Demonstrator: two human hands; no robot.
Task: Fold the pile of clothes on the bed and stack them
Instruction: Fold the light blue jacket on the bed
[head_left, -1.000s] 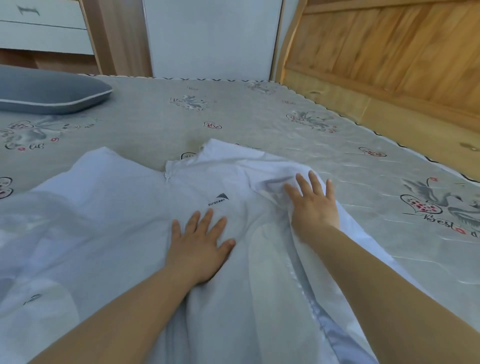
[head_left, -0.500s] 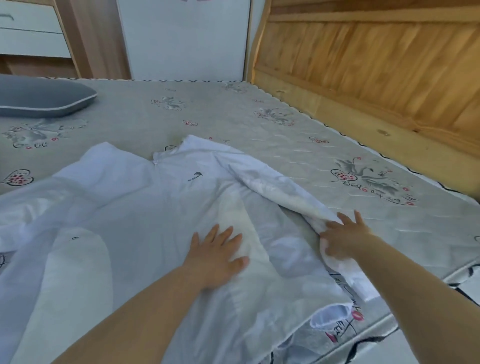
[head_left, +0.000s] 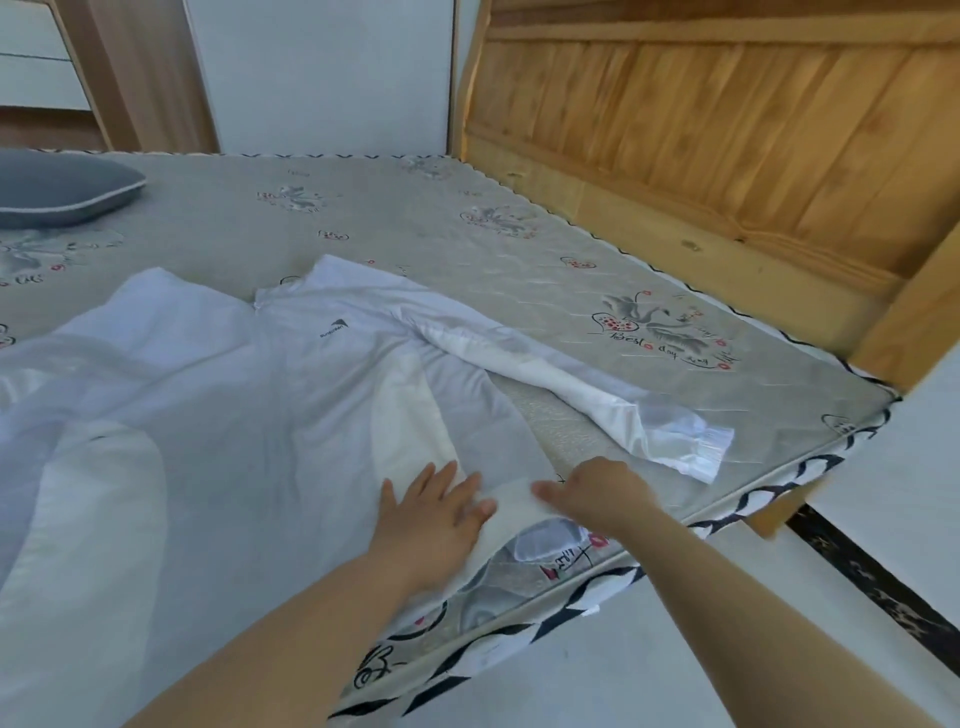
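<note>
Nearest the person, at the front edge of the mattress (head_left: 519, 291), both forearms reach in from below. The left hand (head_left: 434, 512) lies flat, fingers straight and slightly spread, pressing down on the lower hem of a white jacket (head_left: 234, 415). The right hand (head_left: 597, 496) sits just beside it at the hem's corner, fingers curled downward onto the cloth; the thumb points toward the left hand, and whether the fabric is truly pinched cannot be told, though the fingers appear closed on the hem edge. The jacket lies spread face up across the near left portion of the bed, its body running away from the hands toward the collar (head_left: 291, 296). A small dark logo (head_left: 333, 328) shows on the chest, right of the zip line. One sleeve (head_left: 545, 384) stretches out to the right, apart from the body, its cuff (head_left: 696, 441) resting near the front right corner of the mattress. More white fabric bunches at the left margin. Farther off, the grey quilted mattress carries printed bird-and-heart motifs. A grey pillow (head_left: 57, 195) sits at the far left. A wooden headboard (head_left: 701, 135) stands along the right side, and a white panel (head_left: 322, 73) rises beyond the far edge.
</note>
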